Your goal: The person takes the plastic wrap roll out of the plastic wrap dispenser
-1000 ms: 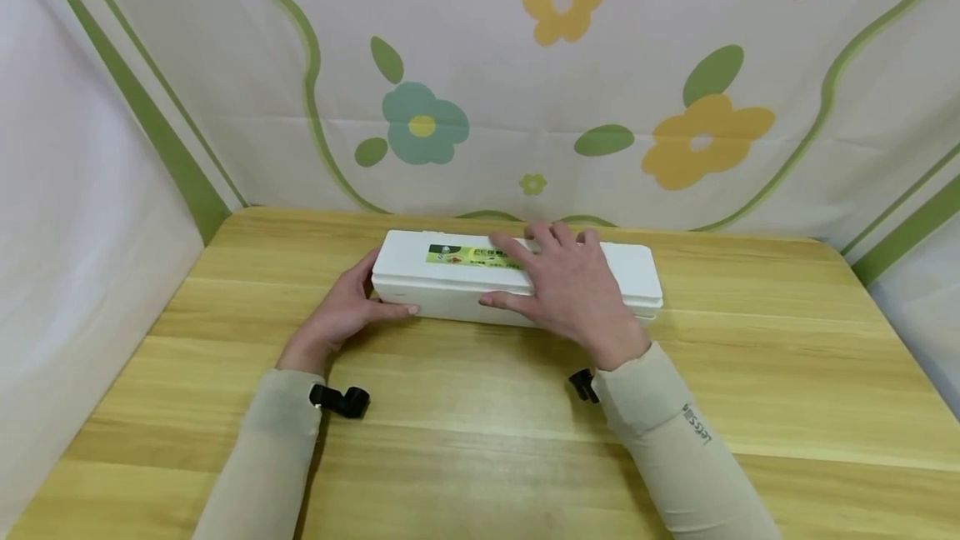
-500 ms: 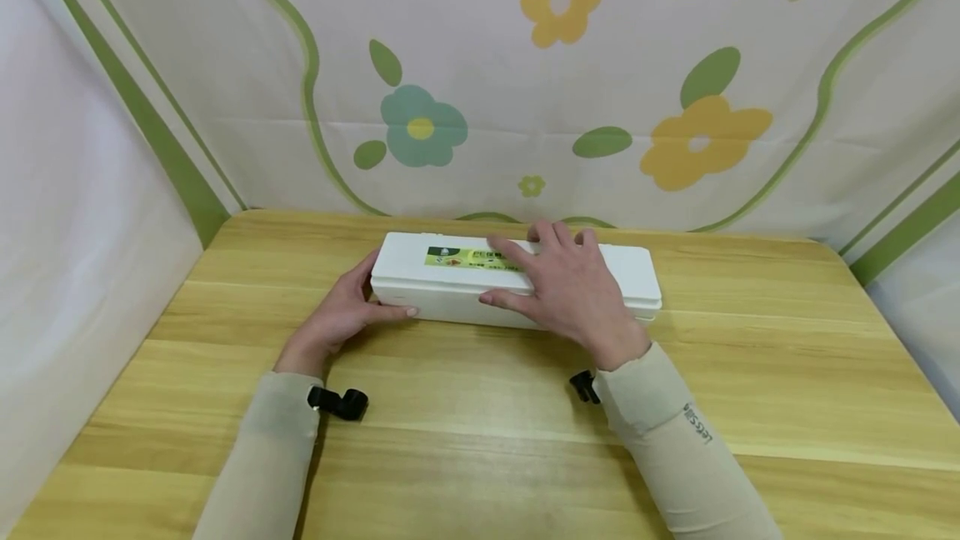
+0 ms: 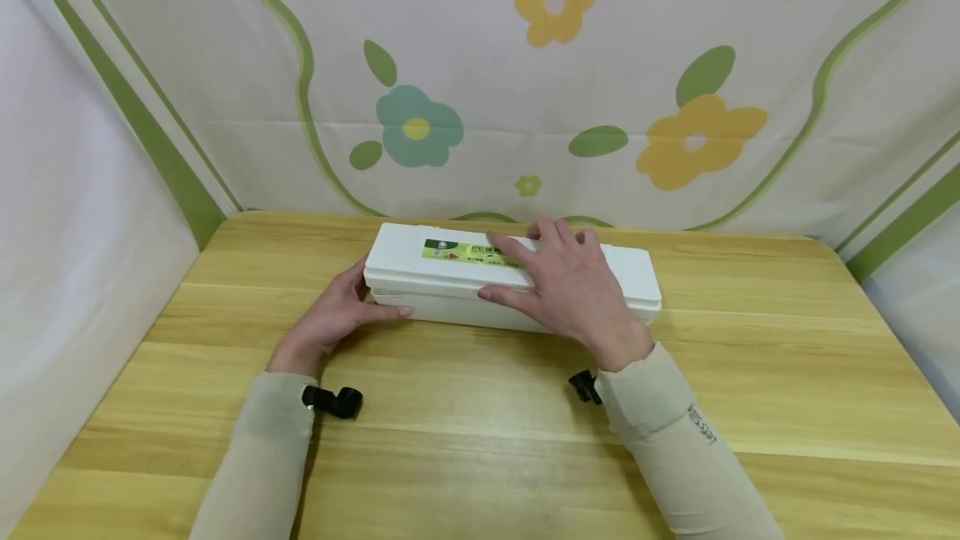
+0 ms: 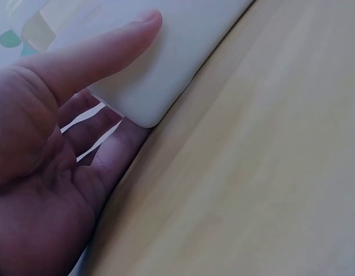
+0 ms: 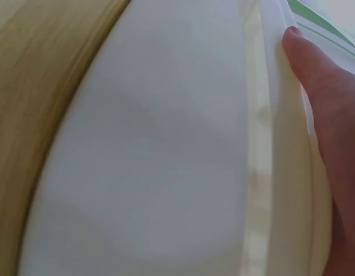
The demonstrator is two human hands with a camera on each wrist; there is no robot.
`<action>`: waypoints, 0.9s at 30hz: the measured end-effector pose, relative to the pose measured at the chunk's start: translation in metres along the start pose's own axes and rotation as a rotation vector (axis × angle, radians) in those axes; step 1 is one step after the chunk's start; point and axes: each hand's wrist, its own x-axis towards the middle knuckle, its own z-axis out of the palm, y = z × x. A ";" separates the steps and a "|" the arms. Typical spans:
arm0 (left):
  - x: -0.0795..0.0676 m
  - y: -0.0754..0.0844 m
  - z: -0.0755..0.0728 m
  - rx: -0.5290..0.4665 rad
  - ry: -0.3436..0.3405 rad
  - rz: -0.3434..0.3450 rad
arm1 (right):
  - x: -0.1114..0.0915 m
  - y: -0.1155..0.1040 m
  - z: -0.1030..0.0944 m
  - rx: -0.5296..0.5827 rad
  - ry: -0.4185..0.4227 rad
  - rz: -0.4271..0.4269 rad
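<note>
A long white cling film box (image 3: 465,312) lies across the table, with a green and yellow label on its lid (image 3: 393,252). The lid is lifted slightly at the left end, leaving a narrow gap along the front. My left hand (image 3: 330,319) holds the box's left end, its thumb (image 4: 103,57) on the front face and its fingers round the end. Over the right half, my right hand (image 3: 573,294) grips the lid, with the thumb (image 5: 321,69) at its front edge and fingers across the top. That hand hides part of the label.
The wooden table (image 3: 465,457) ends at a floral curtain (image 3: 487,82) just behind the box. White cloth (image 3: 67,232) hangs on the left side. Black wrist mounts (image 3: 333,401) stick out from both sleeves.
The lid's left end has risen a little from the box, widening the front seam. Both hands keep nearly the same places, and the head view has shifted slightly.
</note>
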 end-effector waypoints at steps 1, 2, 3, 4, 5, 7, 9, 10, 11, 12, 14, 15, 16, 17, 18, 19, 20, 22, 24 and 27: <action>0.000 -0.001 -0.001 -0.001 -0.001 0.002 | 0.000 0.000 -0.001 0.000 0.002 -0.001; 0.000 -0.001 -0.001 -0.002 -0.004 0.003 | 0.000 0.000 -0.002 0.000 0.003 -0.001; 0.000 -0.001 -0.002 -0.005 -0.007 0.005 | 0.000 -0.001 -0.003 0.002 0.002 -0.001; 0.000 -0.002 -0.002 -0.004 -0.010 0.007 | 0.000 -0.001 -0.003 0.005 0.000 -0.001; 0.000 -0.002 -0.003 -0.010 -0.013 0.009 | 0.000 -0.002 -0.004 0.007 -0.002 -0.001; 0.000 -0.003 -0.003 -0.016 -0.018 0.015 | -0.001 -0.003 -0.006 0.016 -0.011 0.004; -0.001 -0.003 -0.004 -0.014 -0.020 0.021 | -0.001 -0.004 -0.007 0.023 -0.017 0.007; -0.001 -0.003 -0.004 -0.014 -0.022 0.025 | -0.001 -0.004 -0.008 0.026 -0.018 0.009; -0.001 -0.003 -0.004 -0.014 -0.024 0.028 | -0.001 -0.004 -0.008 0.029 -0.019 0.011; -0.001 -0.003 -0.004 -0.011 -0.026 0.032 | -0.001 -0.004 -0.009 0.033 -0.020 0.012; -0.001 -0.003 -0.005 -0.012 -0.033 0.036 | -0.002 -0.005 -0.009 0.040 -0.024 0.014; -0.001 -0.003 -0.005 -0.015 -0.038 0.038 | -0.002 -0.005 -0.009 0.044 -0.026 0.014; -0.001 -0.003 -0.005 -0.019 -0.042 0.040 | -0.001 -0.005 -0.009 0.045 -0.027 0.013; -0.001 -0.003 -0.005 -0.021 -0.045 0.039 | -0.001 -0.005 -0.010 0.048 -0.030 0.012; -0.001 -0.003 -0.005 -0.024 -0.049 0.038 | -0.001 -0.005 -0.010 0.049 -0.032 0.011; -0.001 -0.003 -0.005 -0.026 -0.052 0.036 | -0.002 -0.004 -0.010 0.053 -0.036 0.013; -0.001 -0.003 -0.005 -0.027 -0.054 0.033 | -0.002 -0.004 -0.010 0.057 -0.039 0.014; -0.001 -0.002 -0.006 -0.030 -0.055 0.023 | -0.002 -0.002 -0.010 0.068 -0.039 0.018; -0.001 -0.002 -0.006 -0.033 -0.060 0.011 | -0.003 0.002 -0.011 0.078 -0.031 0.023; -0.001 -0.002 -0.007 -0.036 -0.068 -0.007 | -0.006 0.009 -0.011 0.092 -0.008 0.027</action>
